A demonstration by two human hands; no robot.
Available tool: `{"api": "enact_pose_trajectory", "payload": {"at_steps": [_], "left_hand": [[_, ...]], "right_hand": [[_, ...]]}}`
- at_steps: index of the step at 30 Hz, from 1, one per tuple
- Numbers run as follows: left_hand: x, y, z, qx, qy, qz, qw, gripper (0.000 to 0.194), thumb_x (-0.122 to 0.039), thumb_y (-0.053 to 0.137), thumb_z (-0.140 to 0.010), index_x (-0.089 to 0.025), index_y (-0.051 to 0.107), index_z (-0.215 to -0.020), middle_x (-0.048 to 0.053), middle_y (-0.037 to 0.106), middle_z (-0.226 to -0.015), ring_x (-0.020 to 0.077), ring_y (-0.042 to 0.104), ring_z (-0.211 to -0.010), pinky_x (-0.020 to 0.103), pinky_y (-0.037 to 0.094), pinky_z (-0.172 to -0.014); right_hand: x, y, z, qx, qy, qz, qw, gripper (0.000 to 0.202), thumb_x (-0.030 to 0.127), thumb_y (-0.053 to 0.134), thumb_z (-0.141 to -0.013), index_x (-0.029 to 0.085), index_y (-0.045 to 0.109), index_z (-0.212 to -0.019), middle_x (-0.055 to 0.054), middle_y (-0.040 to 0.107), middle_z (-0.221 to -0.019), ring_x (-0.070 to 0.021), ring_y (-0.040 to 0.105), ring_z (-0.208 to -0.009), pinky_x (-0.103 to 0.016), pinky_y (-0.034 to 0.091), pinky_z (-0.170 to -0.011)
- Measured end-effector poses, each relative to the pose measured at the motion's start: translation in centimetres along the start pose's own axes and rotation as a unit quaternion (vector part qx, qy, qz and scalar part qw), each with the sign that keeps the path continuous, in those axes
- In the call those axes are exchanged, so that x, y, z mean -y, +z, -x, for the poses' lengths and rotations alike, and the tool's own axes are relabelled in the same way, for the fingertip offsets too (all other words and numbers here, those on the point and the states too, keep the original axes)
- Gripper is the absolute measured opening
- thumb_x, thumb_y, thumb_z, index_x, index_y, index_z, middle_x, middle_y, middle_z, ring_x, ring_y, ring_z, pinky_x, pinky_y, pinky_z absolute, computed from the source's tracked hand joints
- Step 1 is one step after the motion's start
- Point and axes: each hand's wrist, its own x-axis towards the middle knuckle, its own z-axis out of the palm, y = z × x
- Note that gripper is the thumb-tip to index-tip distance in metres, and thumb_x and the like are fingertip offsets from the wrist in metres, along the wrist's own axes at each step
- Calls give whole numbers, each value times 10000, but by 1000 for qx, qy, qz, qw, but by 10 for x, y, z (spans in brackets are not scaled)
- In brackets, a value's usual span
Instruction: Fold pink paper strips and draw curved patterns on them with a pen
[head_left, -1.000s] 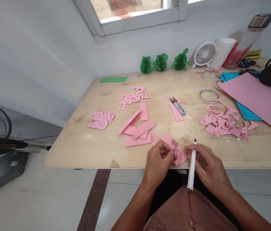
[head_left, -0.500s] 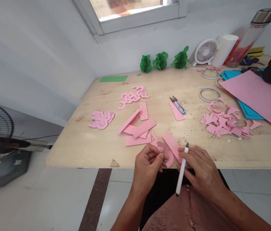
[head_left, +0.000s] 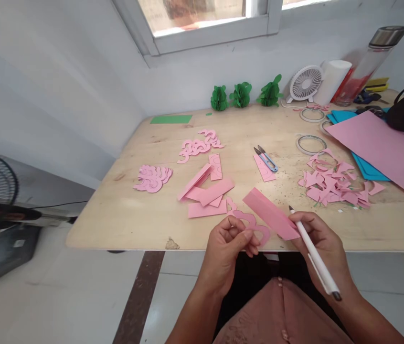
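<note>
The left hand (head_left: 228, 246) was closed in a pinch, thumb against fingers, on a curved pink cutout (head_left: 263, 235) near the front edge of the tabletop (head_left: 116, 224). The right hand (head_left: 325, 243) was partly curled, gripping a white pen (head_left: 314, 256) whose dark tip pointed away from the person; it also held the near end of a pink strip (head_left: 270, 213), which slanted forward and to the left. Beyond the left hand, several overlapping pink pieces (head_left: 217, 192) lay together. Farther back, blue-handled snips (head_left: 268, 160) rested on a marked pink piece (head_left: 265, 175), and pink scraps (head_left: 334, 181) were heaped to the right.
</note>
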Motion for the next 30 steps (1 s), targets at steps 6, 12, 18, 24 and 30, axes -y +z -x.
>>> {"api": "enact_pose_trajectory", "payload": {"at_steps": [6, 12, 18, 24, 30], "left_hand": [[-3, 14, 0, 39, 1, 44, 998, 302, -262, 820, -675, -159, 540, -718, -17, 624, -561, 75, 543, -517, 179, 430, -546], [-2, 21, -3, -12, 18, 17, 1000, 306, -262, 824, -653, -165, 536, -677, -39, 568, -569, 73, 509, -522, 188, 415, -542], [-2, 24, -3, -39, 3, 32, 999, 315, -282, 830, -633, -170, 541, -686, -14, 607, -562, 84, 520, -520, 183, 407, -520], [1, 24, -5, -56, 49, 7, 997, 276, -230, 805, -658, -163, 545, -720, -25, 608, -571, 85, 540, -528, 183, 433, -519], [6, 20, -4, -47, 64, -37, 996, 310, -215, 767, -703, -175, 546, -916, -48, 609, -631, 84, 551, -551, 187, 448, -530]], "right_hand": [[-2, 2, 10, 11, 65, -70, 995, 295, 269, 791, -672, 259, 643, -927, 17, 672, -779, -126, 633, -660, -192, 523, -582], [-9, 0, 18, 38, 84, -103, 990, 283, 288, 777, -712, 257, 648, -963, -23, 713, -899, -147, 657, -655, -234, 546, -588], [-6, 6, 21, 34, 95, -106, 989, 275, 338, 782, -727, 252, 642, -947, -19, 700, -826, -151, 649, -663, -229, 537, -596], [-5, 0, 20, 64, 64, -59, 994, 232, 364, 727, -781, 258, 648, -971, -4, 673, -793, -142, 615, -653, -224, 527, -607], [6, -5, 9, 54, 33, 27, 998, 204, 397, 683, -816, 259, 645, -962, -17, 677, -877, -151, 629, -755, -205, 518, -611]]}}
